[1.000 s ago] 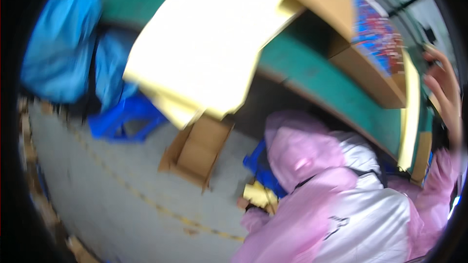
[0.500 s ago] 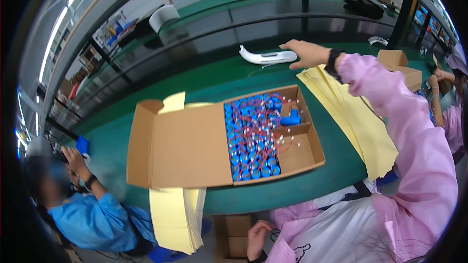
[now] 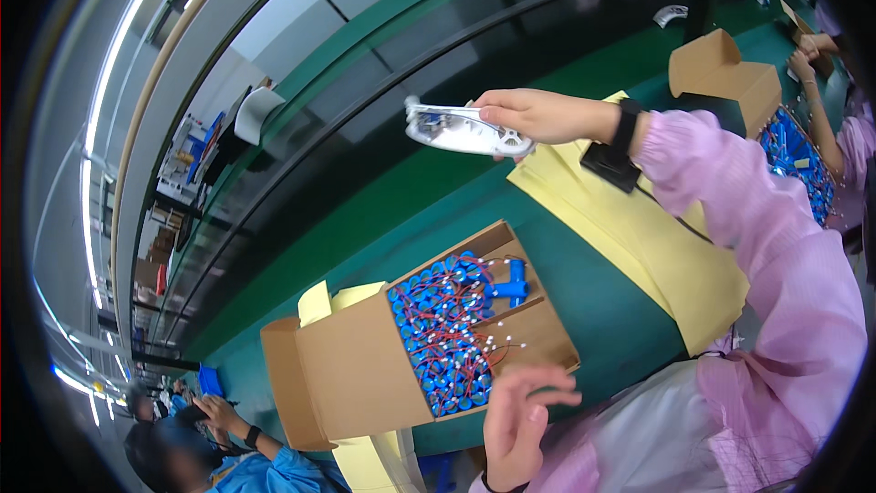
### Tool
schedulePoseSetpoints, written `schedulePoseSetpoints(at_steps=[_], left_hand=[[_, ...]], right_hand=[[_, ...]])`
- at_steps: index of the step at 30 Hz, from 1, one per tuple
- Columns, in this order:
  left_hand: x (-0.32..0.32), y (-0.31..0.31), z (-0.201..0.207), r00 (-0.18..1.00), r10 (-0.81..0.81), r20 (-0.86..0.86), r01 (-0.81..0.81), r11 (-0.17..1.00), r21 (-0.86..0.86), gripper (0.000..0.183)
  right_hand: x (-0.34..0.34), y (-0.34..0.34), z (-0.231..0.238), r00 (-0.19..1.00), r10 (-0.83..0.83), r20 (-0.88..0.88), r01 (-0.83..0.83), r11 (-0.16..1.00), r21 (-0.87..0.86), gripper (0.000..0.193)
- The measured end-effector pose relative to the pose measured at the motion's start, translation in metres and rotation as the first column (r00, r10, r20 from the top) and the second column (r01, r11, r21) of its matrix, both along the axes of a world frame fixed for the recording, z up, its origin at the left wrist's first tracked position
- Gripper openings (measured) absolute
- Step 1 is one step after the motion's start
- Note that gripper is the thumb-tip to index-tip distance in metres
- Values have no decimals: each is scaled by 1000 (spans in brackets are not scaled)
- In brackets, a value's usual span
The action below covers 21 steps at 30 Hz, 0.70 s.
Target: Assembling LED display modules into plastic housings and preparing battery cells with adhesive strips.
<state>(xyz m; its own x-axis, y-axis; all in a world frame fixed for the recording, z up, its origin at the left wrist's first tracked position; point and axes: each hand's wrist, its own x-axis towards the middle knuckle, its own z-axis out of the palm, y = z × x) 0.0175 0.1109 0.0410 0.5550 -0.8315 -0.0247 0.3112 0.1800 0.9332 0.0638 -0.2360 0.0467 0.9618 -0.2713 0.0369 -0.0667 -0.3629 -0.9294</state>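
Observation:
My right hand (image 3: 516, 116) grips a white curved plastic shell (image 3: 456, 134) by its right end, above the far part of the green table. The shell's shiny, silvery side shows. Near the front right of an open cardboard box (image 3: 365, 365), my left hand (image 3: 520, 415) is raised with its fingers apart and holds nothing. Blue cylindrical battery packs (image 3: 443, 338) with red wires and small white connectors fill much of the box. A few blue packs lie loose in its far right compartment.
Yellow paper sheets (image 3: 630, 246) lie to the right of the box, and more stick out from under it. Another cardboard box (image 3: 725, 78) and wired blue packs (image 3: 794, 160) are at a co-worker's place on the right. A person in blue (image 3: 274, 470) sits at the left.
My right hand has taken hold of the white shell and lifted it off the table, turning it. My left hand has come up from below the table edge beside the box. The view has tilted.

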Motion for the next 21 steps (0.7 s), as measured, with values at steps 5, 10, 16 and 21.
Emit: schedulePoseSetpoints(at_steps=[5,10,16,21], left_hand=[[4,-61,-4,995,-19,95,19,1000,3,101],[-18,-86,-9,983,147,-108,-178,901,-396,92],[-25,-98,-34,985,132,-111,-158,948,-276,78],[-29,-91,-46,996,31,-78,-56,941,-334,82]], right_hand=[[-96,54,44,994,109,27,-113,960,256,35],[-158,102,46,985,169,43,-174,972,158,27],[-175,115,32,973,-208,101,225,952,-209,20],[-173,119,25,952,-147,268,234,914,-331,17]])
